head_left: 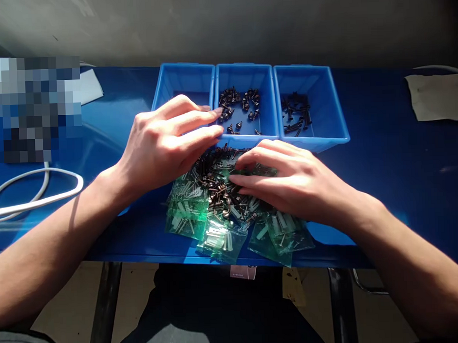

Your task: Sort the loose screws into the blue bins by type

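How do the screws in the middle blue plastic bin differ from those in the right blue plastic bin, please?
The stubby brown screws in the middle blue plastic bin have broad heads; the slim black screws in the right blue plastic bin look thinner. The stubby brown screws catch bright glints, while the slim black screws look duller. Both lie loose and jumbled.

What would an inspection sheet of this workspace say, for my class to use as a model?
Surface: blue table, partly sunlit.
Job's things: pile of screws among green bags; dark screws in the middle bin, more in the right bin; left bin partly hidden.
Clutter: white paper at left, tan sheet at right; pixelated area unreadable.
Left grip: reaching over the left bin's near side; hold unclear.
Right grip: bent over the pile; hold unclear.
Cables: white cable looped at left.
Surroundings: grey wall behind, dark table legs below.
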